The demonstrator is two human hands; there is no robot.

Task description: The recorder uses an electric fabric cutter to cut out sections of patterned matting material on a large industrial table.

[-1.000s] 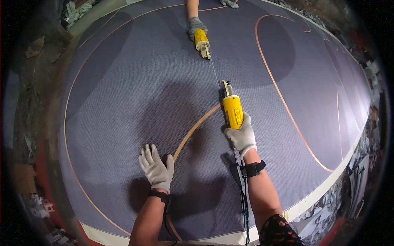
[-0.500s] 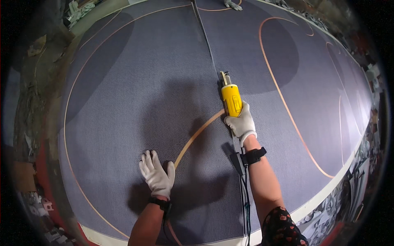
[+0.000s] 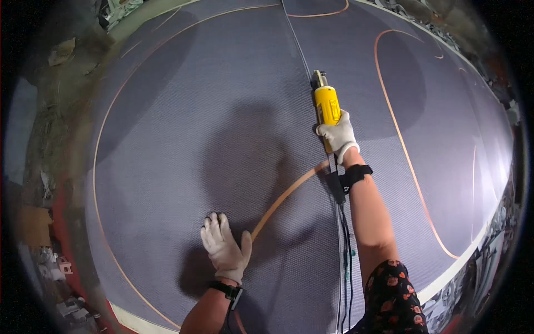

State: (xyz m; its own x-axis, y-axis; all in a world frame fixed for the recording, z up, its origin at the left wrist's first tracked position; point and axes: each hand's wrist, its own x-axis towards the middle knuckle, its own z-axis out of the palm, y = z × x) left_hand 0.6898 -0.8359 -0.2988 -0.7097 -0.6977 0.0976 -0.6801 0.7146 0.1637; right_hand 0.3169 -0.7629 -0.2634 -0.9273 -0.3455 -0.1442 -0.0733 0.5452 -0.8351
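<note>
Right hand (image 3: 338,135) gripping the yellow tool (image 3: 326,106); its cord (image 3: 346,245) could snag, pulling it off the seam (image 3: 297,44). Left hand (image 3: 224,249) flat, empty.

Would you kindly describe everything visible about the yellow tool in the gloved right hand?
The yellow tool is a slim handheld power tool with a yellow body and a darker metal tip. It lies low on the grey-blue textured mat, tip pointing away along a thin straight seam. The right hand, in a white glove, grips its rear end. A dark cord runs back beside the forearm.
</note>
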